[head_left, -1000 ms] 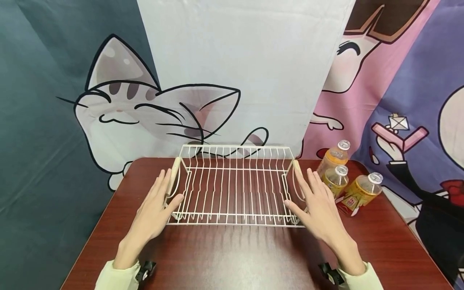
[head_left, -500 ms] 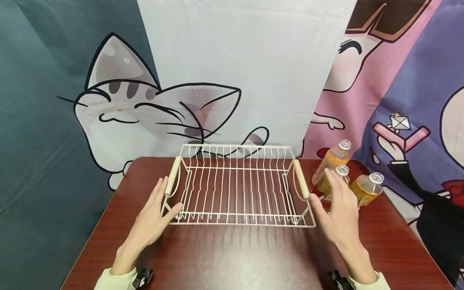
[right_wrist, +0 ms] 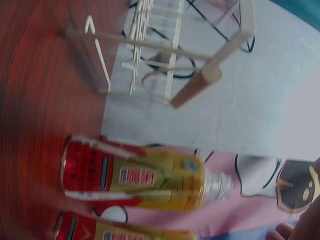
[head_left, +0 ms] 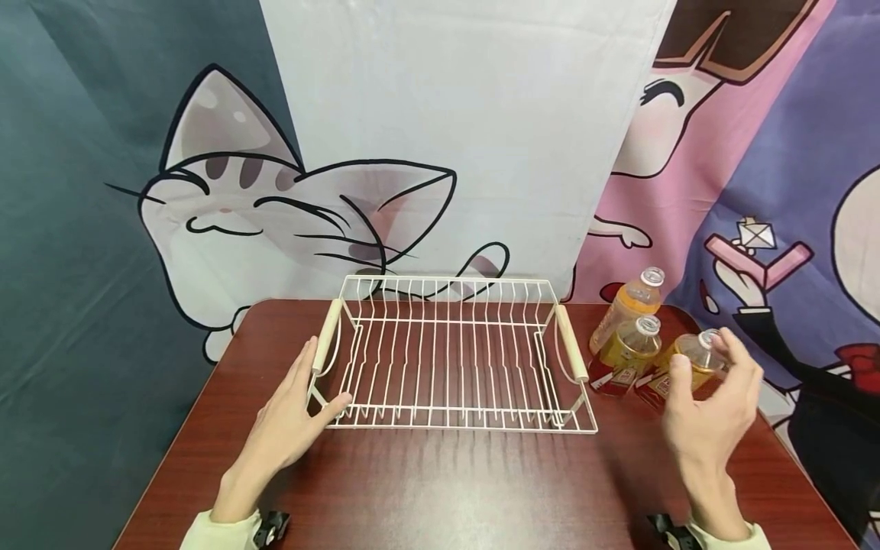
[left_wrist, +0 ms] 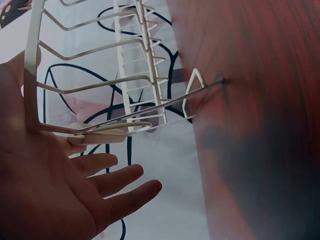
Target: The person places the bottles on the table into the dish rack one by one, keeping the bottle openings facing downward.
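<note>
A white wire dish rack (head_left: 447, 429) with pale wooden handles (head_left: 572, 344) stands on the table. My left hand (head_left: 285, 412) lies at its front left corner, fingers straight and thumb spread; in the left wrist view the palm (left_wrist: 55, 185) is beside the rack's frame (left_wrist: 31, 80). At the right, my right hand (head_left: 715, 420) is in front of a drink bottle (head_left: 700, 353) with a red and yellow label, thumb and bent fingers apart. It partly hides that bottle. The right wrist view, blurred, shows a similar bottle (right_wrist: 145, 177) and fingertips (right_wrist: 305, 225) at the lower right edge.
Left of that bottle stand another red and yellow one (head_left: 622, 359) and, behind it, an orange-banded bottle (head_left: 622, 305). Behind the brown table (head_left: 440, 496) hangs a printed cloth (head_left: 467, 114) with cartoon figures.
My right hand has left the rack's right handle and moved right, past the nearer bottles, to the rightmost one, its fingers bending. The left hand has slid slightly towards me.
</note>
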Demonstrator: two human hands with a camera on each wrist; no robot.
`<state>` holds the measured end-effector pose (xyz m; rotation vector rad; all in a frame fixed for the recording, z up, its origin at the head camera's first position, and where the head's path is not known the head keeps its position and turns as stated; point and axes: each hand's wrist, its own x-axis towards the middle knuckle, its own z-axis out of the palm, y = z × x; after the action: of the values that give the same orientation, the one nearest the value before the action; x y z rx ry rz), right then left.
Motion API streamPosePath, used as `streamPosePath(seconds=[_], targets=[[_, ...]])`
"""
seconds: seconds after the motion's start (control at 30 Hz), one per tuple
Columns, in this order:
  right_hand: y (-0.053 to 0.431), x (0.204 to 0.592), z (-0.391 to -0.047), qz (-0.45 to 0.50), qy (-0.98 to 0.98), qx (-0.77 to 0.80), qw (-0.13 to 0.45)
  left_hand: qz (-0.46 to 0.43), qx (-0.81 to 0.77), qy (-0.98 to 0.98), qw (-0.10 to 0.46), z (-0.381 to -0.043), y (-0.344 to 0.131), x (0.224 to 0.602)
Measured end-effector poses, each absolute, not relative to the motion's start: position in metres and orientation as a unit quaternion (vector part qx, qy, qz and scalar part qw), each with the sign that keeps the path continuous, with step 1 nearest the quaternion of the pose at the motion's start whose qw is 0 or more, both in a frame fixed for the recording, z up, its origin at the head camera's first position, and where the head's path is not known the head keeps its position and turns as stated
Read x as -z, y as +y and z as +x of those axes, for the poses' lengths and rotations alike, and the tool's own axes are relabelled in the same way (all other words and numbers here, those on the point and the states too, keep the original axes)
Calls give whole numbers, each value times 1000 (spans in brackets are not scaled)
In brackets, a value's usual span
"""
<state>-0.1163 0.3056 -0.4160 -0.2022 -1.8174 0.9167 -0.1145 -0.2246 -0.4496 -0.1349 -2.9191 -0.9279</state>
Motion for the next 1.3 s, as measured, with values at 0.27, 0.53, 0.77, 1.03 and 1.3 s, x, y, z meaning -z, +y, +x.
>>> streamPosePath(seconds=[0.27,0.53,0.77,1.03,1.3], targets=[[334,420,-117,-152,-752,-384,513,-50,296,-953,45,-116,-225,451],[353,435,-122,-191,-783,-419,419,-40,284,-957,32,-114,-225,450],[374,445,-125,-240,-820,-440,276,-36,293,-955,22,-114,-224,449],[388,449,-129,-249,-851,-429,175,-38,314,-949,19,-116,-224,450],[392,457,-132,-243,-870,-403,146,-41,312,-949,25,-115,-224,450]])
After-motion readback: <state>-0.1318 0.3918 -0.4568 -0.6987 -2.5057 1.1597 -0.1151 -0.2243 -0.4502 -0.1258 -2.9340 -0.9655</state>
